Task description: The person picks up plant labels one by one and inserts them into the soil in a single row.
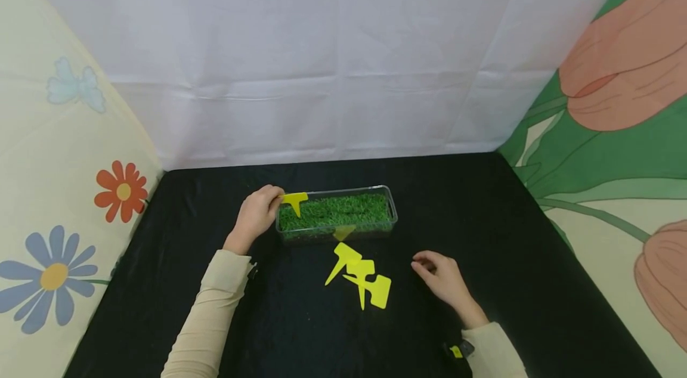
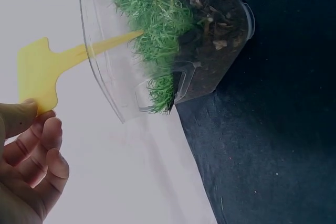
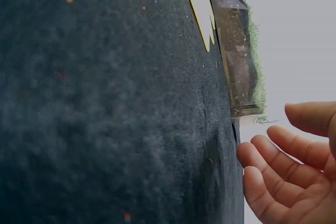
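While the left hand (image 1: 257,212) pinches a yellow plant tag (image 1: 294,199) by its head (image 2: 38,69), the stem (image 2: 84,52) reaches the grass (image 1: 346,210) in a clear tray (image 1: 395,212); likely light and bendy, it should grip best there; the right hand (image 1: 442,279), fingers relaxed, holds nothing.

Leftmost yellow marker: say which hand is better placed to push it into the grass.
Left, most likely: the left hand pinches the yellow marker, whose stem points at the grass. The right hand holds nothing and is apart from the tray.

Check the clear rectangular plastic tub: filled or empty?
Filled: dark soil topped with green grass shows inside the tub, below its rim.
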A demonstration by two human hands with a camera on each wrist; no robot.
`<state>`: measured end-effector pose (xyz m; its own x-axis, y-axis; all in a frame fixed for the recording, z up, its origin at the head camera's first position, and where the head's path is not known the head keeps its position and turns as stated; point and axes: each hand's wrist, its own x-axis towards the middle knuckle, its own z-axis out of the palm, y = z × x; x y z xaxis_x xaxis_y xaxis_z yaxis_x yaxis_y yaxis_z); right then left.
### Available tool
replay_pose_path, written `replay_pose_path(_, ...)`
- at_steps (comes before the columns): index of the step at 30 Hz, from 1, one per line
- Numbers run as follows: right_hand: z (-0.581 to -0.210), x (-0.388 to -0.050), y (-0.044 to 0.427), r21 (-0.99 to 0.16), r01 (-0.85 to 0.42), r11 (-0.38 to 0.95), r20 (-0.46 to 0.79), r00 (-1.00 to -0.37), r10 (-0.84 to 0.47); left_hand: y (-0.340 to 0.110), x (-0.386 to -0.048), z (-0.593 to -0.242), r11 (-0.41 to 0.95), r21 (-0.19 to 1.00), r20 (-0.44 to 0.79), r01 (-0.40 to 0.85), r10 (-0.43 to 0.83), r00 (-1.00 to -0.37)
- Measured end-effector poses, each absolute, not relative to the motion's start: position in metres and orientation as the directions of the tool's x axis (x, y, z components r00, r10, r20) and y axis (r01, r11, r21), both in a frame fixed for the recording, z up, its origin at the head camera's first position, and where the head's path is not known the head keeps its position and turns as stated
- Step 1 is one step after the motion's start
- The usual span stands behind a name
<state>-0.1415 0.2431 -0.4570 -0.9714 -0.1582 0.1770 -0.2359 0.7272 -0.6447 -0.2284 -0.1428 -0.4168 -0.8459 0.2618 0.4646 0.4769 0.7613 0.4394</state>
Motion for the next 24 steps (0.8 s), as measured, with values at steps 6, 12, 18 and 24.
replay_pose_path(6, -0.457, -0.141, 0.243, -0.64, -0.239, 0.73, 0.181, -0.971, -0.159, -0.14, -0.23, -0.421, 0.771, 0.431, 0.431, 0.469, 0.281, -0.858)
replay_pose_path(12, -0.458, -0.14, 0.242, -0.652, -0.217, 0.726, 0.158, -0.976, -0.149, -0.138, -0.229, -0.426, 0.777, 0.417, 0.427, 0.471, 0.29, -0.857)
replay_pose_path(18, -0.459, -0.14, 0.242, -0.651, -0.214, 0.728, 0.158, -0.977, -0.146, -0.137, -0.229, -0.427, 0.777, 0.419, 0.431, 0.469, 0.284, -0.856)
replay_pose_path(24, -0.459, -0.14, 0.242, -0.653, -0.208, 0.728, 0.153, -0.978, -0.142, -0.136, -0.228, -0.428, 0.792, 0.401, 0.424, 0.46, 0.284, -0.86)
